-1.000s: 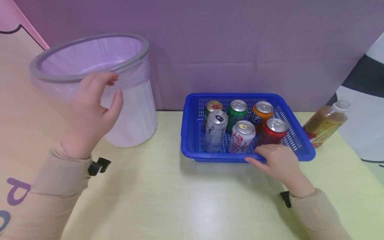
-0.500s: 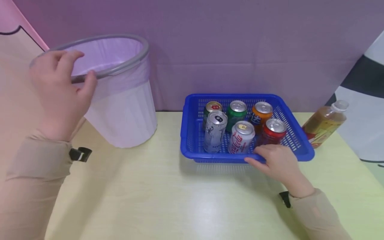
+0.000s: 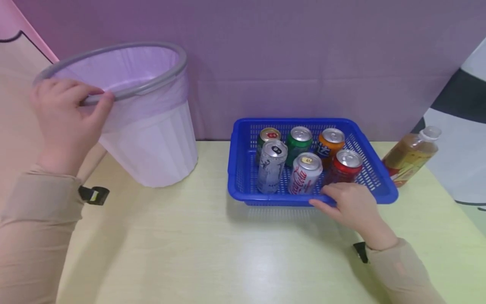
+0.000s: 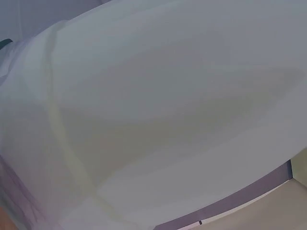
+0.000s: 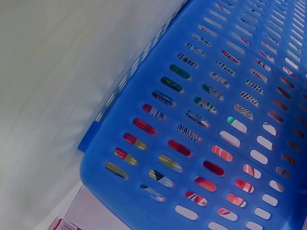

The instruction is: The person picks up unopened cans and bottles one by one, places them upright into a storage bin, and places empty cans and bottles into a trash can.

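My left hand (image 3: 66,122) holds the near-left part of a trash bin's grey rim, fingers hooked over the inside and thumb outside. The white trash bin (image 3: 161,143) wears a pale purple liner (image 3: 161,101); its side fills the left wrist view. With my right hand (image 3: 353,209) I grip the front rim of a blue plastic basket (image 3: 262,197), fingers over the edge and thumb in front. Inside stand several drink cans, among them a tall silver can (image 3: 271,169), a white Coca-Cola can (image 3: 303,179) and a red can (image 3: 344,166). The basket's slotted wall (image 5: 120,201) dominates the right wrist view.
Right of the basket, a plastic bottle (image 3: 411,158) of amber drink leans on the table (image 3: 197,253). Behind everything rises a purple cloth backdrop (image 3: 265,55). A printed panel (image 3: 461,160) borders the table at the right.
My left hand has moved left from in front of the bin, rising and then lowering onto its rim, and the fingers have closed over it. The right hand stays on the basket.
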Available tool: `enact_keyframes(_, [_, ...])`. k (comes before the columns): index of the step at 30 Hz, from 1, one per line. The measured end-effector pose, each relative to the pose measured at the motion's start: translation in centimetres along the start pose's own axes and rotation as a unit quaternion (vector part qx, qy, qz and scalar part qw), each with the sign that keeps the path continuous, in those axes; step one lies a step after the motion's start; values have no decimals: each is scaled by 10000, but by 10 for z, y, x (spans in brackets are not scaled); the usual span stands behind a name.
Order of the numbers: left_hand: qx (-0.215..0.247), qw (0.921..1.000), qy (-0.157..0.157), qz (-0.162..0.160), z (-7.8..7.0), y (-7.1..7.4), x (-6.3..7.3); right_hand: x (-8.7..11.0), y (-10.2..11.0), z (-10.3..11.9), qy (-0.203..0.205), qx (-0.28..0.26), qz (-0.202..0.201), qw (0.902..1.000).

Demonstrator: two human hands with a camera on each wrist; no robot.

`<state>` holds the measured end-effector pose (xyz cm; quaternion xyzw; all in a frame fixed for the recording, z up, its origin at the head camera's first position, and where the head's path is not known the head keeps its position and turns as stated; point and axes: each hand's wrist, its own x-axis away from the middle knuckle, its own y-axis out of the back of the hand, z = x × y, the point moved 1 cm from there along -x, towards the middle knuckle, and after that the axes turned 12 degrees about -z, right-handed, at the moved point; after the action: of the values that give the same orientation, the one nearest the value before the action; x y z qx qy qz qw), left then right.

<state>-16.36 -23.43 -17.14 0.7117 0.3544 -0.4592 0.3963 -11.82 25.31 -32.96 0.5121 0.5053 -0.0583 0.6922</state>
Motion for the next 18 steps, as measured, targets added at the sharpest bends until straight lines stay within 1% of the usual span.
enact_keyframes(2, [-45, 9999, -4, 104, 1, 1, 0, 0, 0, 0, -3, -4, -9, 10000])
enact_keyframes(7, [-187, 9986, -169, 460, 5, 5, -1, -1, 1, 1, 8, -4, -14, 10000])
enact_keyframes(12, [-231, 9955, -323, 866, 5, 9, -3, -1, 1, 1, 6, -2, -33, 10000])
enact_keyframes(15, [-205, 9933, -352, 1085, 5, 12, -5, -1, 0, 1, 10, -12, -53, 10000])
enact_keyframes(18, [-172, 9924, -292, 1183, 5, 13, -6, -1, 0, 2, 20, -39, -79, 10000])
